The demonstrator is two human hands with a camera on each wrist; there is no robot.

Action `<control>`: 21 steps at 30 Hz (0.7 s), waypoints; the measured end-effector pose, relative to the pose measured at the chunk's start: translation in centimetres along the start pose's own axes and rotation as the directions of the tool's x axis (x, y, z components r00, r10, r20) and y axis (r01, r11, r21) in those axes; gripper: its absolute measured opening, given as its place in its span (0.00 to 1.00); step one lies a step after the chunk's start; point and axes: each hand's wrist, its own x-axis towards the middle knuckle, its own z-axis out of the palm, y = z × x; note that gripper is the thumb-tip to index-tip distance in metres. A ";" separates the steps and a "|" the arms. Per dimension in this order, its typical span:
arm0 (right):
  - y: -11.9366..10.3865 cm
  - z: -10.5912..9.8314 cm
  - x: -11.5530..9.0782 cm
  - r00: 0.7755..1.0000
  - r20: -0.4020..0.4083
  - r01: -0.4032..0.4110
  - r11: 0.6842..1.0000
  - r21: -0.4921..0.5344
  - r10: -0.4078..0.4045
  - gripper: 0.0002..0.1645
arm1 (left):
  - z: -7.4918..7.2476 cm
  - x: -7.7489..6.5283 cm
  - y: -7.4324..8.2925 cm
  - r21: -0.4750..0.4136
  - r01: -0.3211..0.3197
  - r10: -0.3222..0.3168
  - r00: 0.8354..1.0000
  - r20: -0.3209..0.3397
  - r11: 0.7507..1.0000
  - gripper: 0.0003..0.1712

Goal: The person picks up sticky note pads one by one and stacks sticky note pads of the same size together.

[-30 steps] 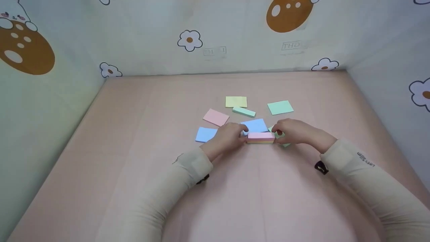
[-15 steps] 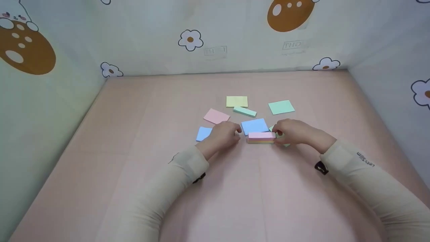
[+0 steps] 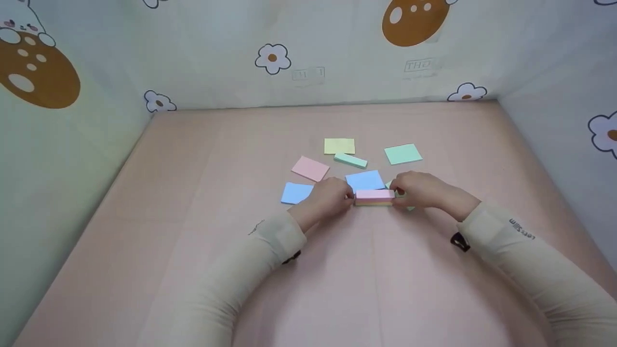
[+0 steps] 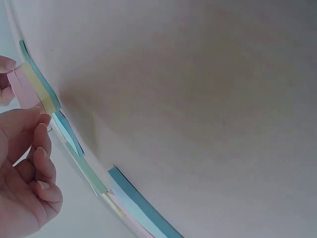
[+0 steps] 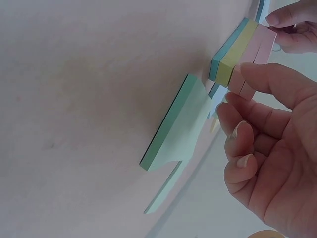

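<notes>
A small stack of narrow sticky note pads (image 3: 374,196) lies between my two hands. In the right wrist view the stack (image 5: 237,57) shows two pink layers, then yellow, with blue-green against the table. My left hand (image 3: 325,198) pinches its left end; in the left wrist view the thumb and forefinger of that hand (image 4: 25,173) meet at a pink and yellow corner. My right hand (image 3: 419,189) pinches the pink layers at the right end. Just behind the stack lies a blue sticky note pad (image 3: 365,180). Beneath my right hand sits a green pad (image 5: 171,126), mostly hidden in the head view.
Farther back on the pink tabletop (image 3: 217,159) lie a yellow pad (image 3: 339,146), a narrow green pad (image 3: 350,160) and a wide green pad (image 3: 403,154). A pink pad (image 3: 310,168) and another blue pad (image 3: 295,193) are left of centre. Printed cloth walls surround the table.
My left hand drew away leftward from the stack half a second ago and is now back at its left end. The right hand stayed at the right end; the stack has barely moved.
</notes>
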 end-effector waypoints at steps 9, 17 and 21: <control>0.0 0.0 -0.2 0.999 -0.017 0.028 1.000 -0.009 -0.028 0.11 | 0.1 0.0 0.2 0.014 0.006 -0.006 1.000 0.009 1.000 0.13; 0.0 0.0 -0.2 0.999 -0.028 0.043 0.999 -0.005 -0.044 0.11 | 0.2 0.2 0.4 -0.001 0.031 -0.031 0.999 0.023 1.000 0.13; 0.0 0.2 -0.1 0.999 -0.020 0.037 0.999 -0.002 -0.037 0.11 | 0.2 0.2 0.4 -0.007 0.045 -0.044 0.999 0.026 0.999 0.13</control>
